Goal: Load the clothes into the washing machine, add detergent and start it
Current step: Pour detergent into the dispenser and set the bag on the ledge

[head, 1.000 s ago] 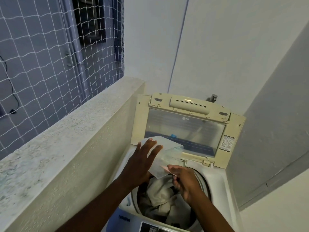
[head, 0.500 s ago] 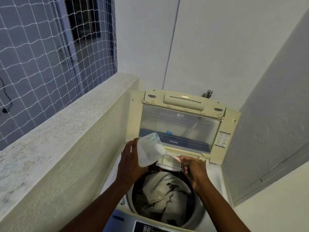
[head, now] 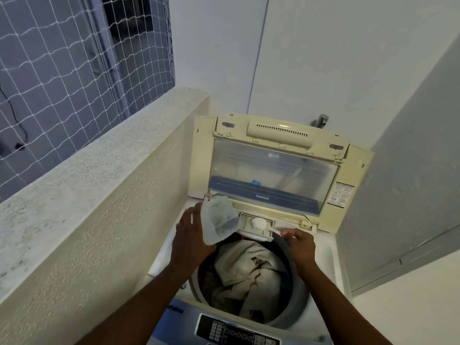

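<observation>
Head view: left hand [head: 191, 241] clutching detergent bag [head: 219, 220], right hand [head: 300, 245] pinching half-hidden scoop [head: 273, 230] over drawer [head: 256, 226].

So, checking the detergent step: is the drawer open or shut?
Open. The drawer is pulled out over the drum, with white powder heaped in it.

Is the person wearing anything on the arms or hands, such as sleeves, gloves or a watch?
No. Both forearms are bare as far as the picture shows. The left hand and the right hand have no gloves, and no rings, watch or bracelet can be seen.
</observation>
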